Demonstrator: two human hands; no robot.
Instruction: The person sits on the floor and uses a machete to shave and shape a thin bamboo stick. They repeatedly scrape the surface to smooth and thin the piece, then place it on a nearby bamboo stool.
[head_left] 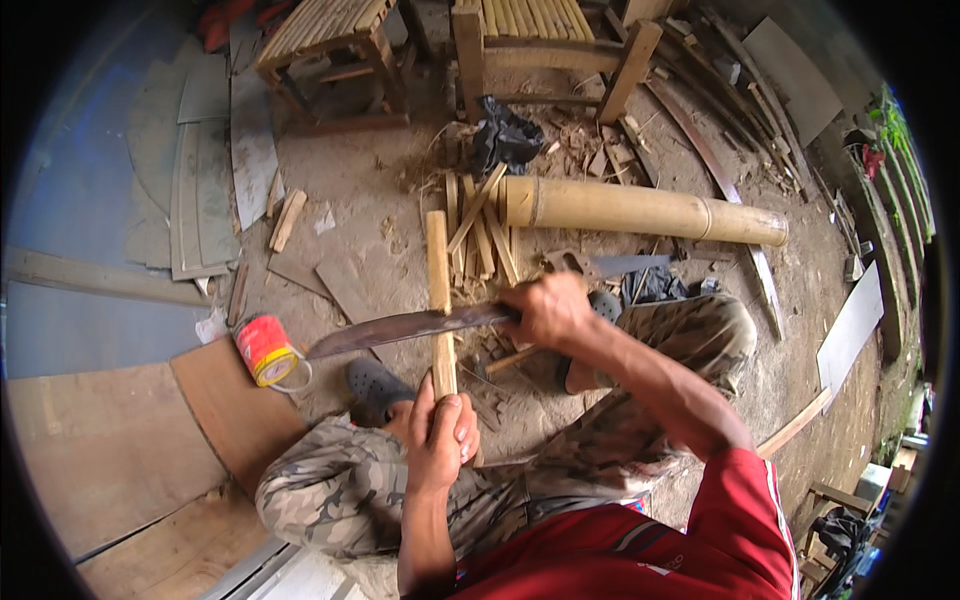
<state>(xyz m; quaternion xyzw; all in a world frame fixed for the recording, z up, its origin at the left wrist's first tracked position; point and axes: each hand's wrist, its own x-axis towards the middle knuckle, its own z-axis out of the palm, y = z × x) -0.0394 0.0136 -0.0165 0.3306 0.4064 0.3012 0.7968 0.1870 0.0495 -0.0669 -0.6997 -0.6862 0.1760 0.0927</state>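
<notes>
My left hand (438,428) is closed around the lower end of a bamboo strip (438,260), which points away from me between my knees. In my right hand (553,312) is the handle of a machete (400,328). Its dark, broad blade lies crosswise over the strip, about midway along, with the tip toward the left. The blade meets or overlaps the strip; how deep it sits cannot be made out. Beyond my hands, several split bamboo pieces (482,240) lie in a loose pile beside a thick bamboo pole (640,212).
A handsaw (625,265) lies beyond my right hand. A red and yellow can (266,350) stands left of the machete tip. Two bamboo-slat seats (325,28) stand at the far side. Wood boards (110,425) lean at left; scraps litter the floor.
</notes>
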